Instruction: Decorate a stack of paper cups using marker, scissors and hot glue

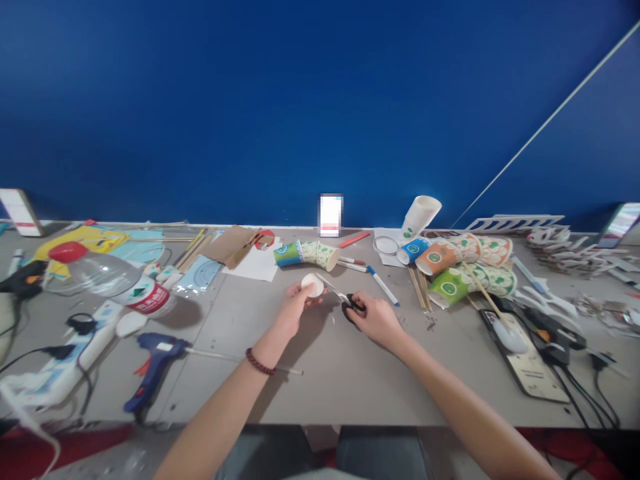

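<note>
Between the thumb and fingers of my left hand [296,303] is a round white paper disc [313,285], tilted toward me. A dark beaded bracelet [261,362] circles that wrist. My right hand [375,320] has its fingers through the black handles of a pair of scissors [342,295]. The blades point up and left, with their tips close to the disc's right edge; I cannot tell whether they touch it. Just beyond my hands lies a bent joined row of printed paper cups [307,255].
At left are a plastic bottle [120,280], a blue glue gun [157,367] and a power strip [65,367]. More printed paper cups [455,283], a second glue gun [543,333] and a phone-like slab [535,373] lie at right. A blue-capped marker [383,287] and a lit screen [331,215] are ahead.
</note>
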### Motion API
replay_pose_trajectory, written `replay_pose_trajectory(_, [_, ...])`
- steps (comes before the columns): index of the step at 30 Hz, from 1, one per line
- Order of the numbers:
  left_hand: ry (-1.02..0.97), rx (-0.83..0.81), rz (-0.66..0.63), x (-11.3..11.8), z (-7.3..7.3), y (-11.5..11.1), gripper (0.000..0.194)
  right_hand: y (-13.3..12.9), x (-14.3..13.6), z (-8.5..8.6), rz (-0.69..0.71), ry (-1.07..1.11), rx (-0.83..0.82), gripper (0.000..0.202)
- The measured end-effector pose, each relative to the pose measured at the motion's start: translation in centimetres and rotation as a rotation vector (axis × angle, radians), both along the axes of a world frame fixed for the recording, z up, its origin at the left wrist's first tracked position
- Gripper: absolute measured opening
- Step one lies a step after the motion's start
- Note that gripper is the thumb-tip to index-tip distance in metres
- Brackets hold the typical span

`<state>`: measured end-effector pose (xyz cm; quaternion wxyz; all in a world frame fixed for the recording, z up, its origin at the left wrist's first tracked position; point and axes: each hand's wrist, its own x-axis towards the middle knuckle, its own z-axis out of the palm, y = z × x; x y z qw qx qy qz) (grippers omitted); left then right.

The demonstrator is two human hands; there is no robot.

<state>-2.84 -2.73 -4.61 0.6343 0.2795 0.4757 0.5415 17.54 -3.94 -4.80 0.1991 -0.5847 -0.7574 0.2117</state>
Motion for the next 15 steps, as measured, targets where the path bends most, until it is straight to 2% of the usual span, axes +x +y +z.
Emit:
replay_pose_trajectory(7, [0.034, 0.020, -0.021, -0.17, 0.77, -0.08, 0.024, -0.12, 0.16, 0.46, 0.003, 0.012, -0.012, 0.017])
replay_pose_trajectory(15, [0.002, 0.015, 0.011, -0.32, 0.46, 0.18, 0.028, -0.33, 0.07, 0.74, 0.015, 0.052, -0.013, 0.020])
